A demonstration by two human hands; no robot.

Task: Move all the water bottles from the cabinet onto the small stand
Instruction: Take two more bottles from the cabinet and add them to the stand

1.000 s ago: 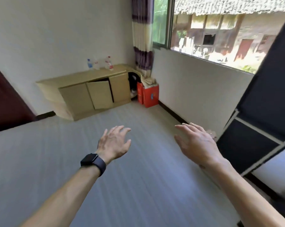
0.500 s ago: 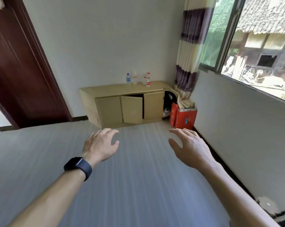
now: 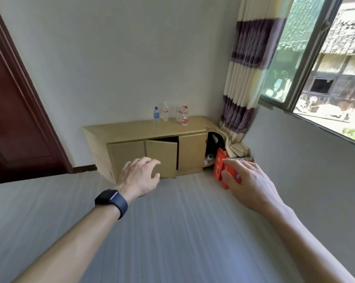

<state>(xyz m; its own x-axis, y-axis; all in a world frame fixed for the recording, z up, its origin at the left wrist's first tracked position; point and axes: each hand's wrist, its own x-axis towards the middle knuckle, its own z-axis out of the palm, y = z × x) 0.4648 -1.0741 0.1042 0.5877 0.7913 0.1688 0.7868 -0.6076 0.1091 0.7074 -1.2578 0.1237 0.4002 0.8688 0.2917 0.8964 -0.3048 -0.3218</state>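
Note:
A low tan cabinet (image 3: 131,129) stands against the far wall, its middle door (image 3: 161,158) ajar. On its top stand several water bottles: one with a blue label (image 3: 156,115), a clear one (image 3: 165,113), another clear one (image 3: 178,114) and one with a red label (image 3: 184,117). My left hand (image 3: 139,177), with a dark watch on the wrist, is held out in front with fingers apart and empty. My right hand (image 3: 247,183) is also out, fingers spread, holding nothing. Both hands are well short of the cabinet. No small stand is in view.
A dark red door (image 3: 15,119) fills the left. A striped curtain (image 3: 246,74) hangs in the corner by an open window (image 3: 323,64). Red boxes (image 3: 220,166) with papers on top sit on the floor right of the cabinet. Grey striped floor (image 3: 172,231) lies between me and the cabinet.
The view has swung left and moved closer to the cabinet; the dark panel at right has left the view. Both hands stay out and empty.

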